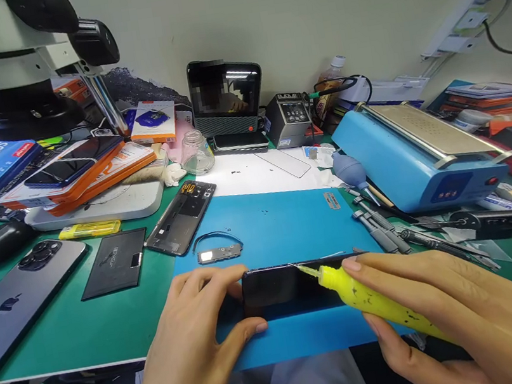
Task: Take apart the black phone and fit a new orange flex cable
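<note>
My left hand point(198, 335) grips the left end of a dark phone point(280, 291), thumb on its near face and fingers behind. The phone stands on its long edge over the blue mat point(301, 336). Wrapped in my right hand point(451, 310) is a yellow glue tube point(373, 303). Its thin nozzle points left and meets the phone's upper edge near the middle. The phone's right end is partly hidden behind the tube and my fingers. Just beyond my left hand lie a small speaker module point(219, 253) and a dark phone back housing point(183, 219).
A grey smartphone point(31, 296) and a black battery point(115, 263) lie at left under a microscope point(21, 73). Screwdrivers point(379, 225), a blue air blower point(349, 169) and a blue heating plate machine point(418, 155) are at right. A glass jar point(197, 152) stands at the back.
</note>
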Demonstrator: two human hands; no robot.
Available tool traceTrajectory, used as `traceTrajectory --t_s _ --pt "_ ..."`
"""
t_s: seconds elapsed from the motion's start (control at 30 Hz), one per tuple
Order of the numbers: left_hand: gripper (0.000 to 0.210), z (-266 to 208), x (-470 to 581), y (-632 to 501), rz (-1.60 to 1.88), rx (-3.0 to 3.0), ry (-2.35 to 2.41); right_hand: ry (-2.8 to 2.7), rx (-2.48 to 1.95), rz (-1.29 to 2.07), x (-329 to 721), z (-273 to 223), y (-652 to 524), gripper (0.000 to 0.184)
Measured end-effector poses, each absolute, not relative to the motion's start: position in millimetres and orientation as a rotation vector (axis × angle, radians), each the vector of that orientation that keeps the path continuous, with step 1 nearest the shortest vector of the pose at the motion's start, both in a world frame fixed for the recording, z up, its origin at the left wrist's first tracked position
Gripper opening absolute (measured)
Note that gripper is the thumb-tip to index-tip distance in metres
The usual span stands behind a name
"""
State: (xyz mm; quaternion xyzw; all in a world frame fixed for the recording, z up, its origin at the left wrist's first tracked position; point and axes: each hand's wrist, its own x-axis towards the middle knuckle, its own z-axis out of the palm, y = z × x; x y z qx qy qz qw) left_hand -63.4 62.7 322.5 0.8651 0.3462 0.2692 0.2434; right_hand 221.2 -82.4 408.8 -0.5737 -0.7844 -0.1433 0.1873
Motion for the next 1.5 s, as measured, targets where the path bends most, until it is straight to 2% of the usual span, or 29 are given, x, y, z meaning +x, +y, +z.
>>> traceTrajectory --t_s 0.23,0.6,0.83,0.97,1.27,1.5 --pt "0.071 324.2 -66.2 64.4 0.739 2.379 0.944 -2.167 -1.641 -0.381 224.4 406.3 -88.4 0.050" --pt "0.039 321.1 -66.9 64.4 0.760 2.356 0.949 -2.022 -1.718 -0.399 227.2 403.6 -98.0 0.049" --pt "0.035 320.1 -68.2 64.4 0.787 2.357 0.945 -1.917 -1.793 -0.357 221.8 395.4 -100.5 0.054" --pt "0.041 317.6 -69.6 63.1 0.746 2.346 0.986 -1.923 -1.780 -0.363 222.6 398.3 -101.7 0.054" --pt "0.060 319.9 -66.5 63.9 0.753 2.376 0.966 -2.093 -1.581 -0.415 203.9 406.5 -84.0 0.040" --pt "0.057 315.8 -69.9 66.8 0.728 2.419 0.945 -2.093 -1.554 -0.445 192.7 408.1 -74.6 0.038"
